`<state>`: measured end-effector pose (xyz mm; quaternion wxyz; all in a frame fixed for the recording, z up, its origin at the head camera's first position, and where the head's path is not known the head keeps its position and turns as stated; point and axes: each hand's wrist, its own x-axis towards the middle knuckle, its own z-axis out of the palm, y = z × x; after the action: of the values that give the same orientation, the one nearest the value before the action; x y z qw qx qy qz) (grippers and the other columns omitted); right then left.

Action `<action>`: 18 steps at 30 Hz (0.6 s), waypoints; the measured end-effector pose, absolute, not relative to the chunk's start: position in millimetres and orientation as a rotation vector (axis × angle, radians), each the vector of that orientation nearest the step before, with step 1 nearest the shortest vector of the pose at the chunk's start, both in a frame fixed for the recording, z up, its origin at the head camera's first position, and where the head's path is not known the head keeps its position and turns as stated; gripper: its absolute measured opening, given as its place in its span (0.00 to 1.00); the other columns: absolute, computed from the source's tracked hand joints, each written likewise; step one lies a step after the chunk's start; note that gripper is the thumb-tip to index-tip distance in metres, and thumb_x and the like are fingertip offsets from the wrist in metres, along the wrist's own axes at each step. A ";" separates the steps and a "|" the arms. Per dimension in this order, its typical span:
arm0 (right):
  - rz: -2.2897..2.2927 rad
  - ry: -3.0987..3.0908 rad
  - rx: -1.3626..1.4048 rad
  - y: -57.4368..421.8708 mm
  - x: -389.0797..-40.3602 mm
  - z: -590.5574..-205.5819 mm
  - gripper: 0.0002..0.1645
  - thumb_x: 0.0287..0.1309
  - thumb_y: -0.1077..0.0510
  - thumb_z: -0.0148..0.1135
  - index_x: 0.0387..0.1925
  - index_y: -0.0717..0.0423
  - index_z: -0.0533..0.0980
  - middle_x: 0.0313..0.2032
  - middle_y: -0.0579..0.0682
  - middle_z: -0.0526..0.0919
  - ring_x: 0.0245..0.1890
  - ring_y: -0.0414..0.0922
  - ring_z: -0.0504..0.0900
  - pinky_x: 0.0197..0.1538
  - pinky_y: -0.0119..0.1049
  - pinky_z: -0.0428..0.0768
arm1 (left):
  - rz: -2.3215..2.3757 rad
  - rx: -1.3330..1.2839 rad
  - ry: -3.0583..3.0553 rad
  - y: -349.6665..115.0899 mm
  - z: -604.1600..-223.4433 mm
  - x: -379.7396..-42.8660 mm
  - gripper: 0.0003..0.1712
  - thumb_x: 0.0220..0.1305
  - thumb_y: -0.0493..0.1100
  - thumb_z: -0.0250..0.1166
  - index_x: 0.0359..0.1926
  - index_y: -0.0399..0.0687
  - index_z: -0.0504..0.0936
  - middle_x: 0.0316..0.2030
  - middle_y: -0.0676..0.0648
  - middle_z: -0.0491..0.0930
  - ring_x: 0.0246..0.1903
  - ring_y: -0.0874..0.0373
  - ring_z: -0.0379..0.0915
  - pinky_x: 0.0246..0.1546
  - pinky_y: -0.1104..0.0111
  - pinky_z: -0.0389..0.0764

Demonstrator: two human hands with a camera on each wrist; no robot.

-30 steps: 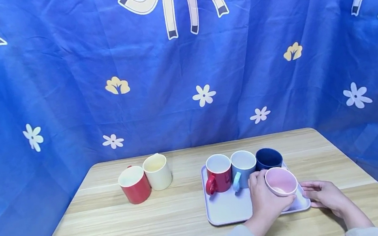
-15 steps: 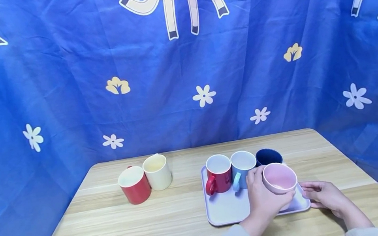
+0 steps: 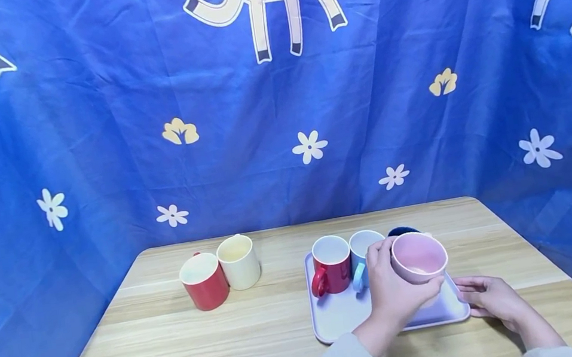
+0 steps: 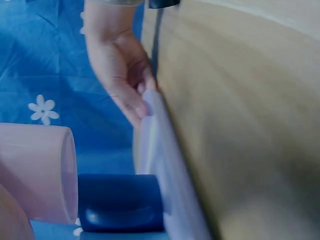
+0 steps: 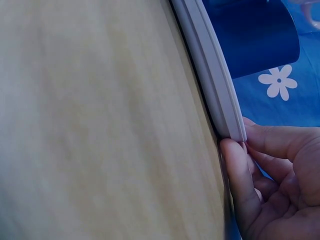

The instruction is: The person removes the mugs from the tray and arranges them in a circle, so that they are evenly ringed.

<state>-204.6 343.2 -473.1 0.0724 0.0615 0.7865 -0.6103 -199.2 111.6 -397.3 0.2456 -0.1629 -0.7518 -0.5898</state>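
My left hand (image 3: 387, 289) grips a pink mug (image 3: 420, 257) round its side, lifted over the right part of a pale lilac tray (image 3: 344, 315). In the left wrist view the mug (image 4: 37, 170) hangs apart from the tray. My right hand (image 3: 492, 299) pinches the tray's right front corner; the right wrist view shows thumb and fingers on its rim (image 5: 220, 75). Along the tray's back stand a red mug (image 3: 335, 274), a light blue mug (image 3: 362, 242) and a dark blue mug (image 3: 402, 230). The pink mug and left hand partly hide the two blue mugs.
On the wooden table (image 3: 178, 349), left of the tray, a red mug (image 3: 207, 288) and a cream mug (image 3: 240, 266) stand side by side. A blue curtain (image 3: 242, 178) with flowers and animals hangs behind the table and at its sides.
My left hand has raised the pink mug and shifted it slightly left and back, covering more of the dark blue mug. My right hand has stayed at the tray's corner.
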 end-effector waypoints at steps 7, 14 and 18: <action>-1.843 2.353 0.183 342.7 -204.8 -474.1 0.31 0.58 0.66 0.61 0.59 0.78 0.64 0.48 0.62 0.79 0.39 0.44 0.81 0.41 0.40 0.82 | -1.585 -0.472 -2.008 95.7 -377.4 -202.9 0.47 0.26 0.48 0.83 0.54 0.51 0.75 0.47 0.54 0.69 0.47 0.60 0.68 0.46 0.68 0.76; -1.834 2.361 0.217 342.1 -204.6 -473.8 0.31 0.57 0.67 0.61 0.59 0.78 0.64 0.48 0.61 0.79 0.39 0.44 0.81 0.40 0.40 0.82 | -1.587 -0.475 -1.986 76.6 -361.2 -210.1 0.45 0.28 0.48 0.82 0.54 0.50 0.75 0.47 0.55 0.70 0.49 0.60 0.67 0.45 0.68 0.77; -1.832 2.363 0.227 341.7 -204.4 -472.8 0.31 0.57 0.67 0.61 0.59 0.78 0.64 0.48 0.61 0.80 0.39 0.43 0.81 0.40 0.40 0.82 | -1.610 -0.481 -1.979 63.9 -354.6 -214.2 0.45 0.29 0.48 0.82 0.55 0.49 0.75 0.48 0.53 0.70 0.50 0.59 0.67 0.45 0.68 0.78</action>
<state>-204.4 341.7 -472.8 0.0714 0.0755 0.7861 -0.6093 -214.2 63.9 -354.6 0.2691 -0.1783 -0.7342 -0.5973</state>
